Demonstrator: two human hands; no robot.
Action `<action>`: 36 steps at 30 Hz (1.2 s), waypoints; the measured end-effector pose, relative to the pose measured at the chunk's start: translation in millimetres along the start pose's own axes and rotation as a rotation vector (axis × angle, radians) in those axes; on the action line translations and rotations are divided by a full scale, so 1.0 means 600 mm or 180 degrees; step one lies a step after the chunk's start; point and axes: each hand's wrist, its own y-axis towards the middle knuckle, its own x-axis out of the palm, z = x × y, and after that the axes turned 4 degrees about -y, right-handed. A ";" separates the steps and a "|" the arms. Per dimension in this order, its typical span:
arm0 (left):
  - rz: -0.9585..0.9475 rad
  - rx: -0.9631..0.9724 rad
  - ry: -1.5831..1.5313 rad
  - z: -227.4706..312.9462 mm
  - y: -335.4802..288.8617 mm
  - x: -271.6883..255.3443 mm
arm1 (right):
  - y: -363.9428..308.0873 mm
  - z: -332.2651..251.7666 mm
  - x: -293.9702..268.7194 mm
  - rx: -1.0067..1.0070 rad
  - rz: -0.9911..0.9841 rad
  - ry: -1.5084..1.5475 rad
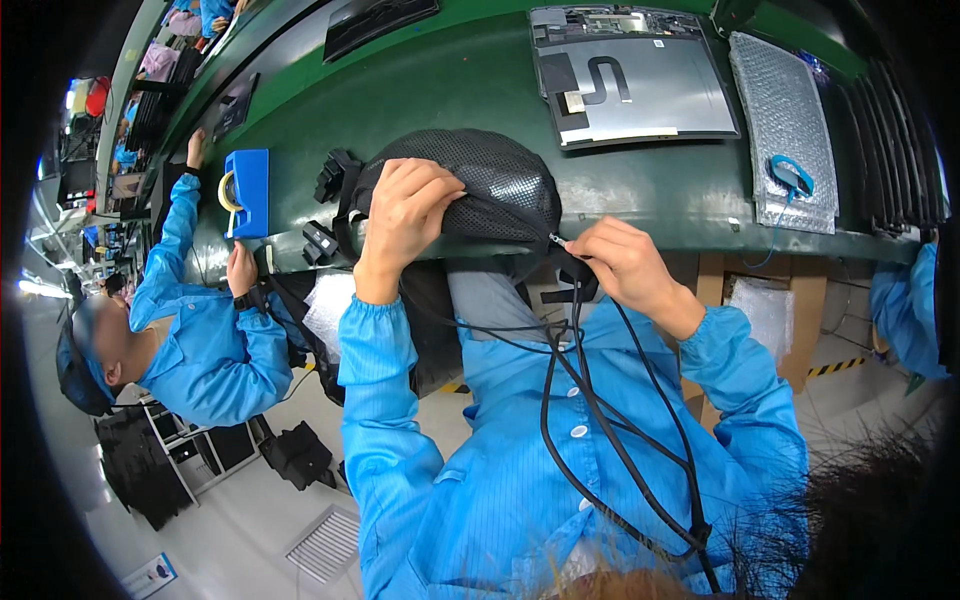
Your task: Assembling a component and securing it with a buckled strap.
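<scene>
One black mesh bag [490,160] is lying at the near edge of one green bench [440,75], and two bare hands are working at it. The left hand [408,215] is resting over the bag's left part, its fingers bent and partly closed, the fingertips pressing near a dark seam (how much fabric the thumb is catching, I cannot tell). The right hand [628,262] is sitting just beside the bag's right end, thumb and forefinger nearly closed and pinching one small metal zipper pull [557,240]. The bag is thus lying between the hands, its mesh bulging away from the wearer. Two black blocky pieces [320,243] are lying just left of the bag. Several black cables [700,533] are hanging below the bag and crossing the wearer's blue coat [500,480], overlapping too much for a sure count. Beyond the bag and to its right, one silver panel [660,90] is showing bare circuitry; farther right, one bubble-wrap pouch [785,120] is carrying one blue strap [791,176], and a row of black panels [890,150] is standing past it. Left of the bag, one blue tape dispenser [257,195] is holding one yellowish tape roll [228,190], and beyond that one co-worker [210,345] is leaning at the bench.
</scene>
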 end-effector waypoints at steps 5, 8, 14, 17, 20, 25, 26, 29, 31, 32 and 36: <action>-0.0104 -0.0096 0.0127 0.013 0.002 -0.004 | 0.010 -0.012 -0.002 0.0108 0.0102 0.0027; -0.0374 -0.0116 0.0260 0.053 0.023 -0.008 | 0.033 -0.037 -0.015 0.0484 0.0244 0.0316; -0.0811 0.0296 0.0275 0.095 0.051 0.030 | 0.042 -0.027 0.003 0.0412 0.0247 0.0029; -0.1114 0.0358 0.0193 0.090 0.053 0.037 | 0.047 -0.020 0.004 -0.0014 0.0254 -0.0425; -0.1051 0.0475 0.0176 0.084 0.051 0.039 | 0.051 -0.025 0.004 -0.0062 0.0149 -0.0697; -0.0752 0.0629 0.0012 0.071 0.048 0.047 | 0.052 -0.029 0.006 0.0029 0.0058 -0.0728; -0.0756 0.0625 0.0009 0.070 0.048 0.048 | 0.054 -0.030 0.002 0.0033 0.0056 -0.0724; -0.0716 0.0636 -0.0076 0.064 0.049 0.050 | 0.061 -0.028 -0.007 -0.0175 0.0051 -0.0445; -0.0700 0.0851 0.0023 0.054 0.051 0.050 | 0.059 -0.022 -0.007 -0.0223 -0.0025 -0.0518; -0.0703 0.0842 0.0020 0.051 0.050 0.052 | 0.057 -0.021 -0.006 -0.0221 -0.0032 -0.0511; -0.0586 0.0966 0.0037 0.045 0.042 0.060 | 0.041 -0.013 0.009 -0.0218 0.0082 -0.0554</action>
